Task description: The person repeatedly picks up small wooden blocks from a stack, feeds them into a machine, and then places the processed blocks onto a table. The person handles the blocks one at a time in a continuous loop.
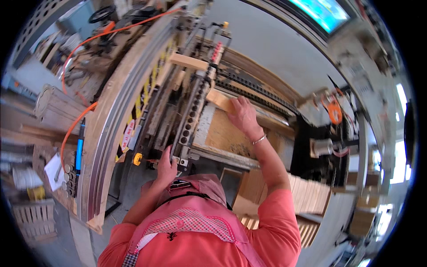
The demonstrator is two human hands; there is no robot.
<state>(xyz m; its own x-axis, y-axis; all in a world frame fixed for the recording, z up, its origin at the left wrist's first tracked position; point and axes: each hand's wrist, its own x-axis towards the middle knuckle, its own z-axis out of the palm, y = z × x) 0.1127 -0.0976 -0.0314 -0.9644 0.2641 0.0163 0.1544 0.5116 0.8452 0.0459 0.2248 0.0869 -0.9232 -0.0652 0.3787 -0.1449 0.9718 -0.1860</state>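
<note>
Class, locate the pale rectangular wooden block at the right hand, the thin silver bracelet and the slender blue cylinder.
Pale rectangular wooden block [218,100]: head view, exposed face.
Thin silver bracelet [259,139]: head view, middle of band.
Slender blue cylinder [80,151]: head view, mid-body.

White glare burns at right, and straight edges bend outward.

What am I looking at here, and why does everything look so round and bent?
No robot: a person in a pink apron works bare-handed. A wide fisheye camera worn on the head looks down, so straight edges bend. The right hand holds the right end of a wooden block at a machine with metal rails. The left hand is at its near end; I can't tell whether it grips anything. Another wooden block lies farther off, and many wooden pieces stand side by side at lower right.
</note>
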